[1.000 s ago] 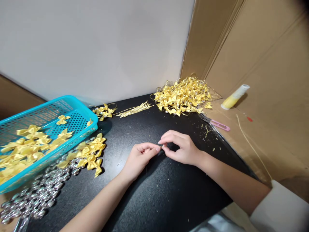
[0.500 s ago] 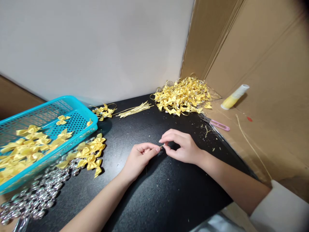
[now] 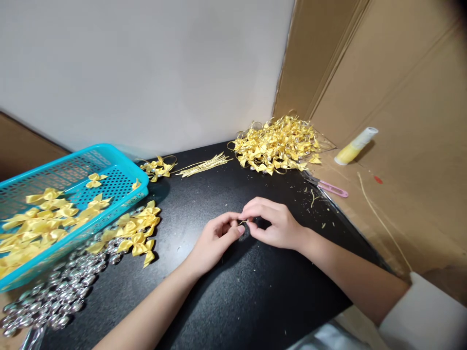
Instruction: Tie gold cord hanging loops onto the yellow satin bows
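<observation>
One short gold wire [image 3: 243,221], long axis running left-right, at mid-table: pinched at either end between the left hand [image 3: 215,238] and right hand [image 3: 272,224], fingertips nearly meeting. One black tabletop [image 3: 255,291], bare near the hands. One teal basket [image 3: 73,194] of yellow bows at the left edge. One bow heap [image 3: 277,143] far right. One pink snips [image 3: 330,187] by the right edge.

A basket [image 3: 120,167] overhangs the surface's [image 3: 233,301] left edge; a heap of bows [image 3: 277,143] fills its far right corner; scissors [image 3: 328,186] lie at its right edge.
</observation>
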Action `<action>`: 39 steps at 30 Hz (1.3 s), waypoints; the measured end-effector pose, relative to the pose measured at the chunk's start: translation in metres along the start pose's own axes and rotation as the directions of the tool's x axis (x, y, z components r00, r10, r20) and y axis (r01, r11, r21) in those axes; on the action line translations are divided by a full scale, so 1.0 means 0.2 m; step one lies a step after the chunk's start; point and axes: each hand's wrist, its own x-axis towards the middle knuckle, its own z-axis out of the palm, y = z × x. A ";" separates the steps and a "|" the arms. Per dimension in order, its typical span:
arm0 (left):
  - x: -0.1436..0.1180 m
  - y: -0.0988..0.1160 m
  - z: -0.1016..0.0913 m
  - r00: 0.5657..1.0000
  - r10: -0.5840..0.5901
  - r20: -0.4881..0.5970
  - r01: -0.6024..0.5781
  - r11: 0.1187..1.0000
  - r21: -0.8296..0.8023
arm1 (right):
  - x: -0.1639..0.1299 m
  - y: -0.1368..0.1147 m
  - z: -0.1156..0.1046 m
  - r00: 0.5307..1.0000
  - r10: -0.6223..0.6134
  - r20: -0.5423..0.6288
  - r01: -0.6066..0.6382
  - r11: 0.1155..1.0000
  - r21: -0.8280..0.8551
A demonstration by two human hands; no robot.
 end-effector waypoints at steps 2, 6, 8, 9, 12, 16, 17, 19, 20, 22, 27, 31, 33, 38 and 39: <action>0.00 -0.01 0.00 1.000 -0.003 0.017 0.003 1.000 0.010 | -0.01 0.00 0.00 1.000 0.005 0.010 -0.005 1.000 0.005; 0.01 -0.03 0.01 0.999 0.050 -0.015 -0.049 0.997 0.052 | -0.01 0.00 0.01 1.000 0.006 0.019 -0.006 1.000 0.019; 0.01 -0.04 0.01 0.997 0.063 -0.050 -0.061 0.998 0.034 | -0.01 0.00 0.02 1.000 0.009 0.016 -0.010 1.000 0.029; 0.01 -0.04 0.01 0.996 0.053 -0.068 -0.052 0.999 0.016 | -0.01 0.00 0.02 1.000 0.013 0.014 -0.013 0.999 0.032; 0.01 -0.04 0.01 0.994 0.019 -0.104 -0.023 0.999 -0.034 | -0.01 -0.01 0.02 1.000 0.017 0.012 -0.018 0.999 0.028; 0.00 -0.04 0.02 0.991 0.027 -0.132 -0.036 0.997 -0.065 | 0.00 -0.01 0.01 1.000 0.012 0.011 -0.013 1.000 0.014; 0.00 -0.04 0.02 0.991 0.026 -0.135 -0.035 0.997 -0.065 | 0.00 0.00 0.01 1.000 0.013 0.012 -0.013 1.000 0.011; 0.00 -0.04 0.02 0.990 0.022 -0.139 -0.031 0.998 -0.062 | -0.01 0.00 0.01 1.000 0.012 0.016 -0.012 1.000 0.005; 0.00 -0.04 0.02 0.990 0.022 -0.138 -0.031 0.998 -0.060 | -0.01 0.00 0.01 1.000 0.009 0.017 -0.009 1.000 0.001; 0.01 -0.04 0.02 0.991 0.025 -0.134 -0.033 0.998 -0.057 | -0.01 0.00 0.01 1.000 0.000 0.019 0.000 1.000 -0.010; 0.01 -0.03 0.02 0.988 0.020 -0.150 -0.029 0.998 -0.057 | 0.00 0.00 0.00 1.000 0.001 0.021 0.000 0.999 -0.038; 0.01 -0.03 0.02 0.988 0.003 -0.154 -0.013 0.998 -0.061 | 0.00 0.00 -0.02 0.999 0.009 0.047 -0.006 0.998 -0.068; 0.01 -0.03 0.02 0.988 0.001 -0.156 -0.010 0.998 -0.055 | 0.00 0.01 -0.02 0.997 0.031 0.071 -0.025 0.996 -0.081; 0.01 -0.04 0.02 0.987 0.001 -0.161 -0.008 0.999 -0.048 | -0.01 0.02 0.00 0.997 0.061 0.038 -0.057 0.993 -0.107; 0.01 -0.04 0.02 0.987 0.002 -0.160 -0.010 0.999 -0.049 | -0.01 0.03 0.00 0.998 0.053 0.024 -0.050 0.993 -0.110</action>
